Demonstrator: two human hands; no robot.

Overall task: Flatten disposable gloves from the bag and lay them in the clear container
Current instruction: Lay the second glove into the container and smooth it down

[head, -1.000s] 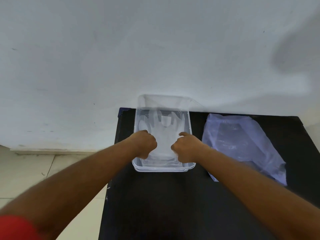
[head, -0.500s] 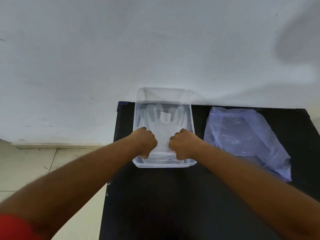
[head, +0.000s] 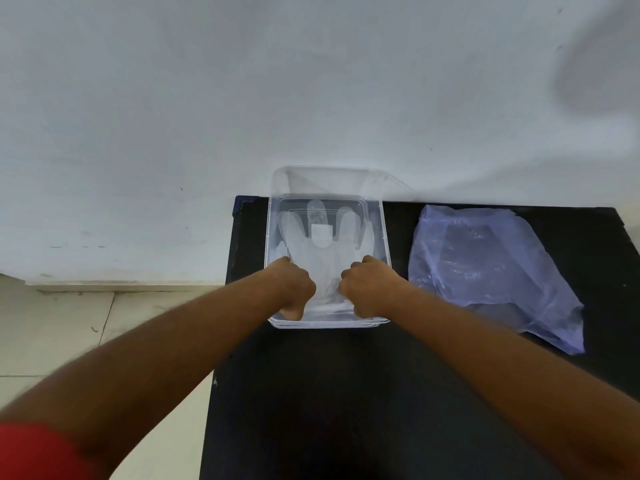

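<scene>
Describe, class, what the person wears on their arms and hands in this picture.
Both forearms are bare, and the left hand and right hand wear no gloves, rings or watch. A red sleeve shows only at the left upper arm, in the picture's bottom corner.

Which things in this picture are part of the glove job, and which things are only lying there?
Part of the job:
- translucent disposable plastic glove, spread in the container
- clear rectangular plastic container
- bluish crumpled plastic bag
- left hand and right hand, both on the glove's cuff end

Only there:
- black table
- clear lid behind the container
</scene>
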